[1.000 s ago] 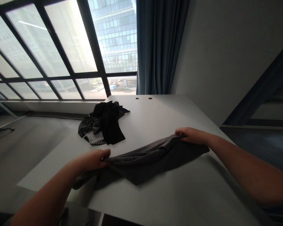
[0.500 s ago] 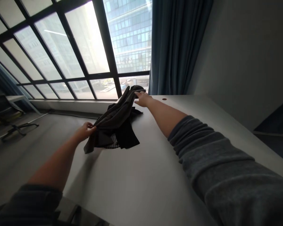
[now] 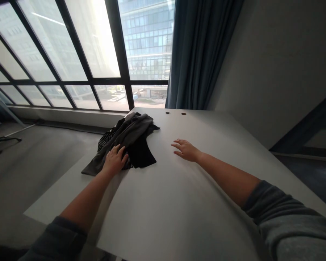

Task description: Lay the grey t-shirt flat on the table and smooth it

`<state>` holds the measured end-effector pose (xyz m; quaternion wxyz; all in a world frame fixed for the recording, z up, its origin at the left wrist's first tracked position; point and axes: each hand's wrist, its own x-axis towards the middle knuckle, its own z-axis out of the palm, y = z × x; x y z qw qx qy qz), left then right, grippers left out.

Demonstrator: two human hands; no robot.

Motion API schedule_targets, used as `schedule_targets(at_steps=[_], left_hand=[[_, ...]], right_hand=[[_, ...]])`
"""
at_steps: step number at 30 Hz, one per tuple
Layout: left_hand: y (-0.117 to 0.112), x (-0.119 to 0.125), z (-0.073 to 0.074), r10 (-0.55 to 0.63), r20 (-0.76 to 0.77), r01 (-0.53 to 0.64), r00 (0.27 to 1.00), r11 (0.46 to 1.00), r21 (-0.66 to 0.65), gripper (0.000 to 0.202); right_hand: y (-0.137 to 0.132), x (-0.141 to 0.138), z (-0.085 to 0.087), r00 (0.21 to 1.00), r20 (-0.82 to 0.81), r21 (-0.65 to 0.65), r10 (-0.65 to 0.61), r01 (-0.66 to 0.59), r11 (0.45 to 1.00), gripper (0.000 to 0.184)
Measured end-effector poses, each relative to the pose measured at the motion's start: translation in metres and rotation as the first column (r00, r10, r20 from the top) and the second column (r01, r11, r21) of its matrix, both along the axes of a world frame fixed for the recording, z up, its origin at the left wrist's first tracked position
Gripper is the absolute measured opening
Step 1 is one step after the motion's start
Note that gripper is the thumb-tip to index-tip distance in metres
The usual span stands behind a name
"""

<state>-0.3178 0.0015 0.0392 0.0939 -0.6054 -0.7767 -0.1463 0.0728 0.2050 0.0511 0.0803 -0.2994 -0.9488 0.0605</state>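
A dark grey garment (image 3: 127, 132) lies draped over a heap of clothes at the far left of the white table (image 3: 179, 203). Under it show a black garment (image 3: 141, 154) and a black-and-white striped one (image 3: 104, 137). My left hand (image 3: 115, 160) rests palm down on the near end of the grey garment, fingers spread. To the right of the heap, my right hand (image 3: 185, 149) hovers just over the bare tabletop, fingers stretched out, holding nothing.
Two round cable holes (image 3: 175, 113) sit near the table's far edge. A blue curtain (image 3: 195, 54) hangs behind, next to a large window (image 3: 84, 50). A grey wall (image 3: 274, 61) runs along the right. The floor drops off to the left of the table.
The grey garment was carried from the table's front onto the heap and let go. My right hand drew back to the bare tabletop; my left hand now lies flat on the garment.
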Motion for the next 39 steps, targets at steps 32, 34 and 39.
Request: schedule_targets(at_steps=[32,34,39], left_hand=[[-0.009,0.242,-0.052,-0.569,0.039,0.554,0.821,0.779,-0.294,0.066],[-0.014,0.249,-0.05,-0.684,0.075,0.676,0.726,0.689,-0.263,0.063],[-0.026,0.246,-0.044,-0.785,0.107,0.782,0.61,0.575,-0.241,0.064]], right_hand=[[-0.177,0.204,-0.043,0.979,0.032,-0.199,-0.201,0.203,0.959,0.074],[-0.18,0.211,-0.044,0.988,0.04,-0.221,-0.149,0.154,0.963,0.075],[-0.188,0.225,-0.047,0.991,0.035,-0.234,-0.13,0.135,0.963,0.074]])
